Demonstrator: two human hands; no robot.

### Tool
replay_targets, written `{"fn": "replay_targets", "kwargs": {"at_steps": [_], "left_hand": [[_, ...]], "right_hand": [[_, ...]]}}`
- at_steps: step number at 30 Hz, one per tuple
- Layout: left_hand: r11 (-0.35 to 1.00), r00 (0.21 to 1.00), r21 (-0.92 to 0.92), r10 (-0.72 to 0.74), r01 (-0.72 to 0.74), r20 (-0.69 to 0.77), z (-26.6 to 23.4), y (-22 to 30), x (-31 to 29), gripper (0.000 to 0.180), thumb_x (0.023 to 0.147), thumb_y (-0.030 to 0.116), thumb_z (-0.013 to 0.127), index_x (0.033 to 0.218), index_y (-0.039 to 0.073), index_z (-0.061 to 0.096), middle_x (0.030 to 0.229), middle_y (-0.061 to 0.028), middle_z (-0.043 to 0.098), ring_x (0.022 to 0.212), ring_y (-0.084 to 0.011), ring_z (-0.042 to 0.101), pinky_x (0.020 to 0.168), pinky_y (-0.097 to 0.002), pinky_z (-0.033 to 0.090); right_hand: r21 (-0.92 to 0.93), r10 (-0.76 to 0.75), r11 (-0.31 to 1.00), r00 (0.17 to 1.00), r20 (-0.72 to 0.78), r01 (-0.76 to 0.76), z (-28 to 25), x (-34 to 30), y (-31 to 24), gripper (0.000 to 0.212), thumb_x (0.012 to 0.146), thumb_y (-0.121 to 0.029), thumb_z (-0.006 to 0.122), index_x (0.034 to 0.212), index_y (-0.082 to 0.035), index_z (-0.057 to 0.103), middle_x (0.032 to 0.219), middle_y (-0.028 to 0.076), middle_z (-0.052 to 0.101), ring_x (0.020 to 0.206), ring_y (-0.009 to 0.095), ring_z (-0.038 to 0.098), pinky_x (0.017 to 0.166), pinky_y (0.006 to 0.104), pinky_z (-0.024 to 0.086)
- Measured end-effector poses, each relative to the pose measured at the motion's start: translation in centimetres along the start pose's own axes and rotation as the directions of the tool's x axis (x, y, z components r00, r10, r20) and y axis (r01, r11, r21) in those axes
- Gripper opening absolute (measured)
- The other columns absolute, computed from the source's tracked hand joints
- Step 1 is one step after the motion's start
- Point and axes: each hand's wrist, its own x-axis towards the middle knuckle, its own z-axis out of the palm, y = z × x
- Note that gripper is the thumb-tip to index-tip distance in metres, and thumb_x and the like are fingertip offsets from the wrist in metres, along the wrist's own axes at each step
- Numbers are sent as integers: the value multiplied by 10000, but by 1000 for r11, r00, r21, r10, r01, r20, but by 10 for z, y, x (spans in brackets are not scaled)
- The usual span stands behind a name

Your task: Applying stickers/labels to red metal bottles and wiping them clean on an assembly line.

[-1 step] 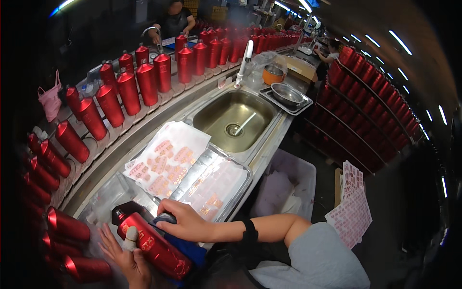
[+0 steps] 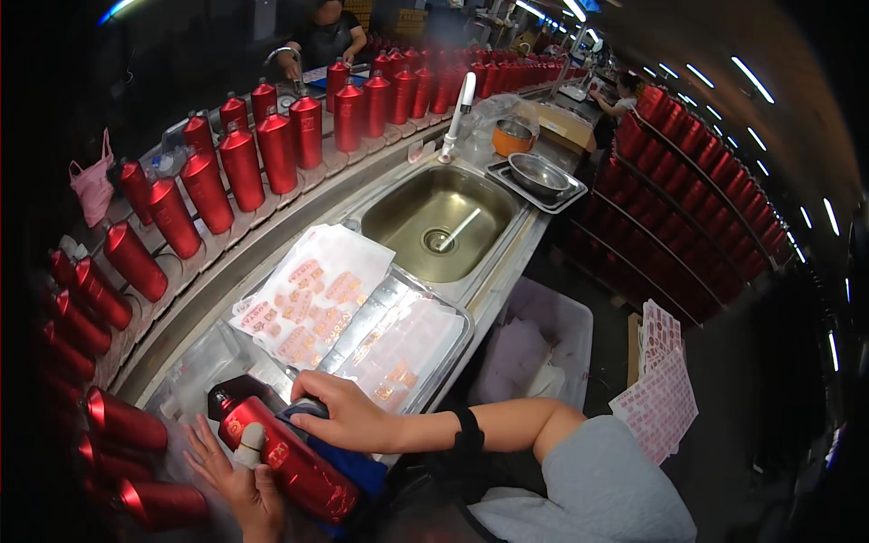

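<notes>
A shiny red bottle (image 2: 303,475) with gold lettering lies tilted at the counter's near edge, its neck toward the far left. My left hand (image 2: 237,480) rests against its left side with fingers spread; a whitish cover (image 2: 249,445) wraps one finger, which lies over the bottle. My right hand (image 2: 339,412), a black band at its wrist, is closed on a dark blue-grey pad (image 2: 306,409) at the bottle's upper right side. The pad's exact kind is hard to make out. Dark blue cloth (image 2: 348,463) lies beneath the bottle. Decal sheets (image 2: 303,294) lie on a metal tray (image 2: 463,337) just beyond.
Red bottles (image 2: 240,167) line a curved conveyor (image 2: 240,222) on the left. Past the tray is a steel sink (image 2: 389,217) with a white faucet (image 2: 460,113); a metal bowl (image 2: 540,172) stands beyond. A plastic bin (image 2: 579,348) sits below the counter. A co-worker (image 2: 326,41) works across the line.
Almost nothing differs. The whole view has shifted slightly, and the lettering on the bottle sits a little differently under my left hand.
</notes>
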Motion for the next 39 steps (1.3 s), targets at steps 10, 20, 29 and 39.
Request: {"fn": "replay_targets", "kwargs": {"at_steps": [10,20,29,39], "left_hand": [[925,979,-346,-192,159,-62,21,-18,-66,575,1005,513,382,1397,126,545,1587,-266,192,1466,-455,166,1159,-603,55],[860,965,-458,-262,225,-18,20,5,-62,620,1029,492,353,1426,36,488,1605,-236,171,1476,-402,174,1179,-514,88],[829,965,-518,-260,208,-27,21,0,-63,661,1025,512,358,1402,-13,495,1581,-261,222,1462,-403,220,1184,-497,103],[737,947,-627,-323,251,0,25,-2,-64,636,1027,475,393,1408,-27,483,1585,-265,211,1470,-383,219,1181,-467,151]], "right_hand": [[-188,-561,772,790,248,607,22,9,-29,191,736,-88,672,922,-82,628,945,85,580,944,283,588,801,385,462],[-134,-605,740,739,297,659,23,-8,-28,277,691,-89,699,966,-74,672,922,64,613,893,262,608,756,398,472],[38,219,970,933,285,-239,-39,-13,-20,170,804,-20,712,961,-26,648,929,53,654,877,104,609,764,275,479],[-745,535,604,837,116,-283,-140,-20,55,381,713,-337,812,829,-29,621,734,76,625,699,196,621,612,328,469]]}}
